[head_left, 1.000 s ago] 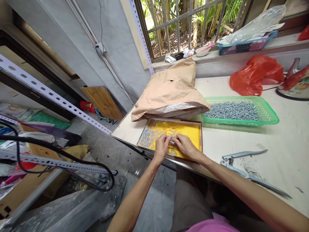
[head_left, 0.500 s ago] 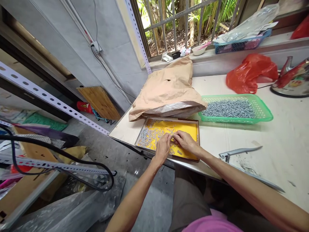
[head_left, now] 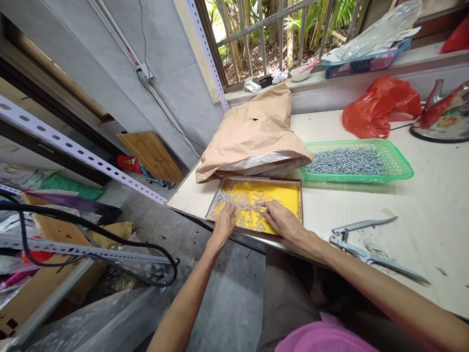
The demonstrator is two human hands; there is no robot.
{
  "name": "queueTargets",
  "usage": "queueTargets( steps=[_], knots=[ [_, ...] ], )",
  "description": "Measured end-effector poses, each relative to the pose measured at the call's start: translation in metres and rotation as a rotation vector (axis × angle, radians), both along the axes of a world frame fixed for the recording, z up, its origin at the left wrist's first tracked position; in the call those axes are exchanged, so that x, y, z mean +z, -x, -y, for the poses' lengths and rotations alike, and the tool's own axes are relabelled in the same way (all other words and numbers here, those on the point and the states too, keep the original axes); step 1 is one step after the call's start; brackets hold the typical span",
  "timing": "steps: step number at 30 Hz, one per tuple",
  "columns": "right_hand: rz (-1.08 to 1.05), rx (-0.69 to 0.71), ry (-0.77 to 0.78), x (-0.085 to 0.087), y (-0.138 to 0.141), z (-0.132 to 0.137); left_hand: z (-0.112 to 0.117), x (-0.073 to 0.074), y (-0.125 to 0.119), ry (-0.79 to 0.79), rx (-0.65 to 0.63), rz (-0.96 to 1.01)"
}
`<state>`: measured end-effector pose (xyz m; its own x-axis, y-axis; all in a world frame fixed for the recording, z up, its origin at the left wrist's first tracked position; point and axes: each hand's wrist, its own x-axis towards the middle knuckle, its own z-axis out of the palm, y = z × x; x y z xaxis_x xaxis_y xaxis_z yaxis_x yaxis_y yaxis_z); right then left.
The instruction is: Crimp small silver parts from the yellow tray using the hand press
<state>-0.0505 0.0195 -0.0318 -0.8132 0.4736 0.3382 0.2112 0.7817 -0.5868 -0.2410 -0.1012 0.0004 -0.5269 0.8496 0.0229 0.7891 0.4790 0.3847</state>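
Note:
A shallow dark-rimmed tray with a yellow bottom lies at the table's front edge. Small silvery metal pins, perhaps screws, are spread over its left and middle parts. My left hand reaches over the left front rim with its fingers bunched at the pins; whatever is between them is hidden. To the right, my right hand rests over the tray with fingers stretched toward the pins in the middle. Its fingertips touch or nearly touch them.
A green plastic basket full of similar metal pieces stands behind on the right. A brown paper sack lies just behind the tray. Grey hand shears, a red plastic bag and a kettle are farther right.
My hands were together over the middle of the tray and are now apart. The left has moved left to the pile; the right has shifted slightly right. More pins lie spread in the middle.

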Motion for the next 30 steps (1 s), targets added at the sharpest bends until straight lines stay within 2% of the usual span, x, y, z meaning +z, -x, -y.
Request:
queueTargets(
  steps=[2,6,9,13,18,21,27,30],
  knots=[
    [-0.031,0.002,-0.023,0.000,-0.002,0.003,-0.006,0.000,0.000,-0.098,-0.023,0.079],
    [-0.031,-0.020,-0.054,0.003,-0.010,0.005,-0.010,0.008,0.009,-0.244,0.089,0.010],
    [-0.048,-0.019,-0.033,0.004,-0.017,0.005,-0.007,0.010,0.011,-0.192,0.077,-0.073],
    [-0.063,-0.003,-0.026,0.005,-0.020,0.006,-0.005,0.004,0.000,-0.101,0.003,-0.151],
    [-0.032,0.008,-0.035,0.002,-0.017,0.005,-0.014,0.005,-0.015,0.015,-0.129,-0.260],
    [-0.028,0.009,-0.030,-0.002,-0.017,0.004,-0.019,0.007,-0.019,0.061,-0.137,-0.297],
    [-0.071,0.011,0.010,-0.001,-0.014,0.002,-0.021,0.003,-0.012,-0.021,-0.104,-0.249],
    [-0.160,0.014,0.148,0.007,0.000,0.002,-0.019,0.004,-0.013,-0.121,-0.086,-0.136]
  ],
)
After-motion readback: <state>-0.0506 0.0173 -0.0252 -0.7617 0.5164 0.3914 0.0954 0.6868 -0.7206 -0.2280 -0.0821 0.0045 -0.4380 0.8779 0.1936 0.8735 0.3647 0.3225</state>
